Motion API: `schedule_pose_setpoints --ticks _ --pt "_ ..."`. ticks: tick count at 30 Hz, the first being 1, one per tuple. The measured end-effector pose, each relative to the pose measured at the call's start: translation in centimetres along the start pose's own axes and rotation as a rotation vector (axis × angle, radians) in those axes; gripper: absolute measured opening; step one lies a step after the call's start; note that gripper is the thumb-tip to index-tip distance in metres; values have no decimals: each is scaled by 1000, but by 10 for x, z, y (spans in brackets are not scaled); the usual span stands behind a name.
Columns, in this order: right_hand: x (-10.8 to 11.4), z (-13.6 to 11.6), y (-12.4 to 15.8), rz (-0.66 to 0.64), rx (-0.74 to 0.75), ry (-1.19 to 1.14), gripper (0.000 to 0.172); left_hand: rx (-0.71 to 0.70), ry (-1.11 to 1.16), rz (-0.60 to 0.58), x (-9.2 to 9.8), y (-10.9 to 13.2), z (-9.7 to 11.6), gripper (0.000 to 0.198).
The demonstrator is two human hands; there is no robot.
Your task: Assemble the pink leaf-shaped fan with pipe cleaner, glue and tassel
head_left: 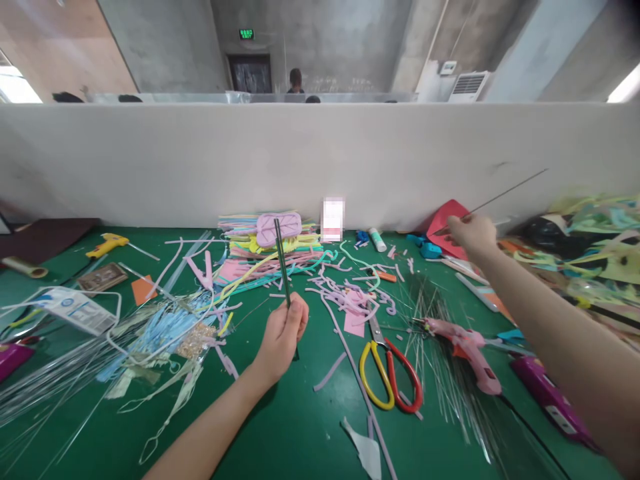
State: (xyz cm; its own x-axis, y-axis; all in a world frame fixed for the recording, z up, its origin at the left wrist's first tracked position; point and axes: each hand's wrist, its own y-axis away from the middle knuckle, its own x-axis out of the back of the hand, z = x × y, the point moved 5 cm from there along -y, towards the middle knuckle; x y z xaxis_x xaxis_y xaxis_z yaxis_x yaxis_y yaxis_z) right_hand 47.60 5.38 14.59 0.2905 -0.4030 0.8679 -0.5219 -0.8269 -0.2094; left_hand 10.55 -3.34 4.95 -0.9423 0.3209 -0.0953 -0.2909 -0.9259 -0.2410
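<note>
My left hand (287, 327) is closed around a few thin dark green stem wires (282, 267), held upright over the middle of the table. Off to the right, my raised right hand (473, 235) pinches one long thin wire (513, 192), which slants up to the right. Behind the right hand lies a red sheet (447, 220). Scissors (379, 339) with one yellow and one red handle lie between the hands. Right of them, a pink glue gun (465, 341) rests on a spread of loose wires (445, 380).
Pastel pipe cleaners (280, 261) are piled at the back under a lilac oval piece (295, 223). Lilac scraps (345, 293) surround a pink paper square (355, 325). At left lie a yellow glue gun (107, 245) and blue strips (150, 327). A pale partition (310, 160) borders the back.
</note>
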Motion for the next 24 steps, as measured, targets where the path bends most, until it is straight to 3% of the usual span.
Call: schedule_pose_setpoints --ticks 3,6,8,11,14,17,24 --pt "9 -29 29 -121 74 -229 33 -2 20 21 -2 -1 5 43" --pt "8 -65 79 -253 218 -383 16 -50 -14 59 -3 -2 13 42" --pt "-7 -91 121 -463 361 -490 9 -81 -38 55 -4 -2 17 43" --pt "-33 -119 177 -619 542 -579 7 -60 -28 1 -7 -2 15 46" --pt "-55 -138 211 -572 703 -478 4 -41 -37 -27 -9 1 15 51" --pt "-71 -149 225 -595 740 -389 7 -47 -85 -23 -10 2 18 57" --pt "-71 -159 229 -495 909 -320 11 -47 -125 -47 -7 0 23 56"
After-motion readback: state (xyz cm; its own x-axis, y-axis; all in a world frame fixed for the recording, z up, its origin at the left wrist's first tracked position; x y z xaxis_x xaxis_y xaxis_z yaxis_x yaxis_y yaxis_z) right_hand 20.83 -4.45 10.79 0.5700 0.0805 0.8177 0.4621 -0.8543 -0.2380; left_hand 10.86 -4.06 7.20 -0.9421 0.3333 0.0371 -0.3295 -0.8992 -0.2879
